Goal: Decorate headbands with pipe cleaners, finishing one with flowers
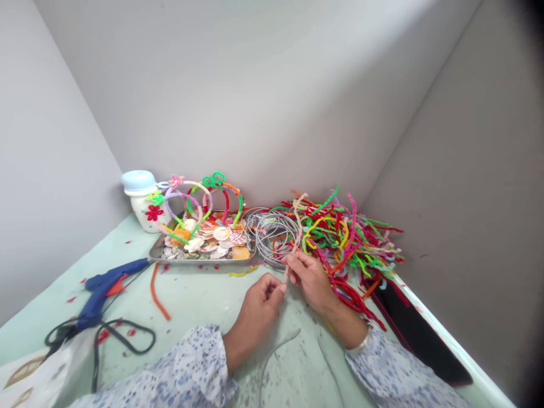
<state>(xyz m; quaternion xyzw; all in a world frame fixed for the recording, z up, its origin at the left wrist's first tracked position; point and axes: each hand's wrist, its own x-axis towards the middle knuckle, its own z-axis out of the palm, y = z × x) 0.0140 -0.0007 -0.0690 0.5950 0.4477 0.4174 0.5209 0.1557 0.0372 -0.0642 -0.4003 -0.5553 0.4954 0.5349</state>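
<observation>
My left hand [258, 305] pinches the lower end of a pale pink pipe cleaner [297, 229] near the middle of the pale green table [199, 300]. My right hand [310, 277] grips the same pipe cleaner a little higher, fingers closed round it. The stem rises and curls over a big heap of coloured pipe cleaners [344, 238] at the right. A thin grey wire [276, 345] lies on the table and passes under my wrists.
A coil of silver wire [274, 232] lies beside a metal tray [158, 253] holding shells and pipe-cleaner hoops. A white jar with a blue lid [142, 201] stands behind it. A blue glue gun [104, 286] with black cord and an orange pipe cleaner [157, 297] lie at left.
</observation>
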